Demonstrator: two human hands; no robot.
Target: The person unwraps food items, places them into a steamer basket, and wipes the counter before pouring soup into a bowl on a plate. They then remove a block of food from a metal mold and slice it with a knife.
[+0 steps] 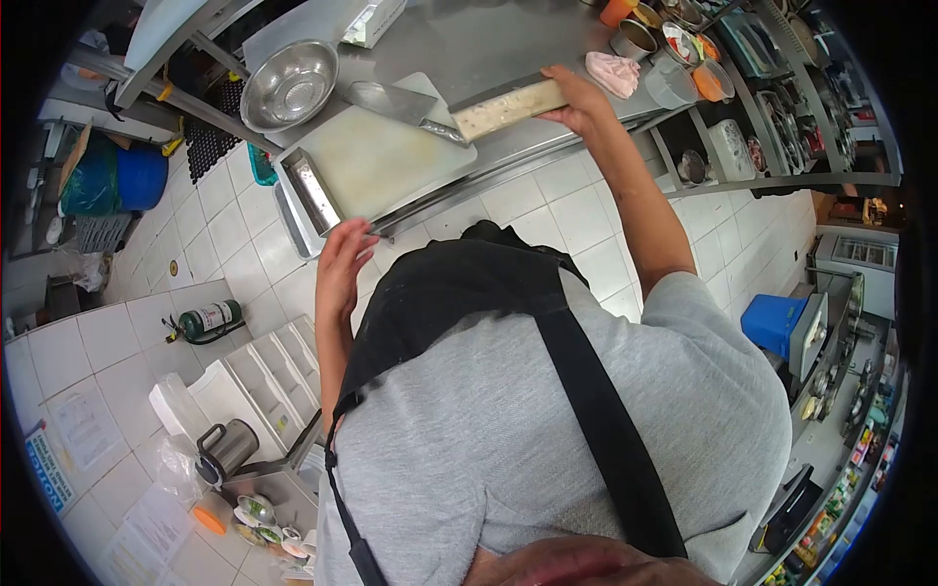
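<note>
My right hand (pixel 578 103) grips the right end of a long narrow pan (pixel 513 105) with a pale, speckled filling, held above the steel counter. The pan's left end is near the cutting board's right corner. My left hand (pixel 344 269) is raised with its fingers apart, holding nothing, just in front of the board's left side. Close to it, a second narrow metal pan (pixel 313 191) lies along the left edge of the white cutting board (pixel 366 161). A broad metal blade (pixel 391 102) with a short handle rests across the back of the board.
A steel colander (pixel 290 86) sits behind the board, near a white box (pixel 373 21). On the right are a pink cloth (pixel 614 73), a metal pot (pixel 633 41) and plastic containers (pixel 672 83). Shelving (pixel 147 59) rises at left. A fire extinguisher (pixel 208 320) hangs on the tiled wall.
</note>
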